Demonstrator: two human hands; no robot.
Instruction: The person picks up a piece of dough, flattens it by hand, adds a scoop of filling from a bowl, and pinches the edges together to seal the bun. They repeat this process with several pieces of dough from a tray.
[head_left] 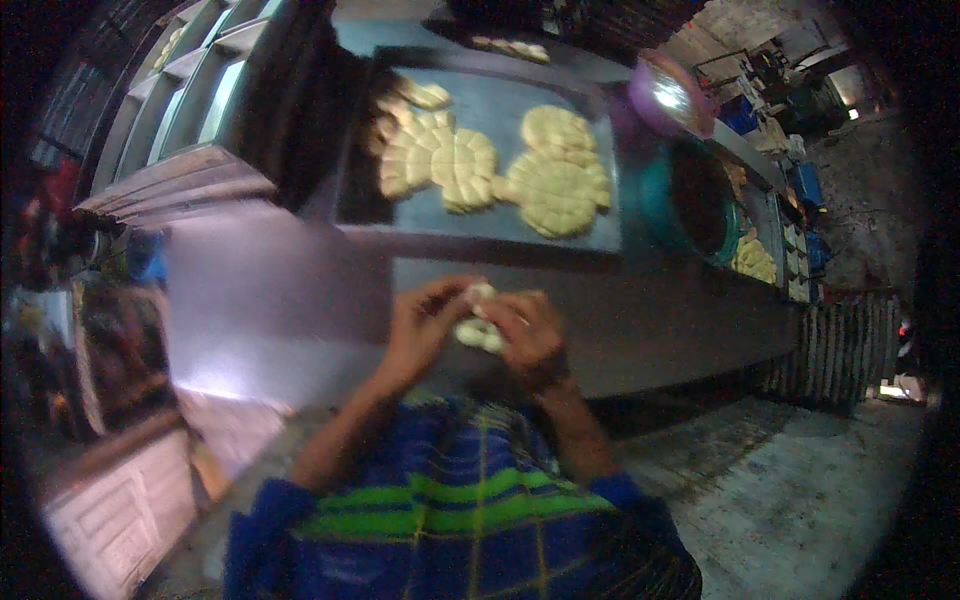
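Note:
Close to the table's near edge, my left hand (425, 318) and my right hand (530, 335) meet with fingers bent. Between their fingertips is a small pale piece of dough (482, 292), pinched from both sides. Just below it, between the hands, are several small rounded dough pieces (480, 335); whether they rest on the table (640, 335) or touch my right fingers is unclear. Beyond my hands a dark metal tray (495, 228) holds scored, pale yellow dough rounds, a cluster at left (440, 160) and another at right (560, 190).
A teal tub (657, 200) with a dark inside stands right of the tray, with a purple bowl (650, 95) behind it. More dough (753, 258) lies beyond the tub. A shelved rack (185, 100) rises at far left. Dough pieces (512, 48) lie past the tray.

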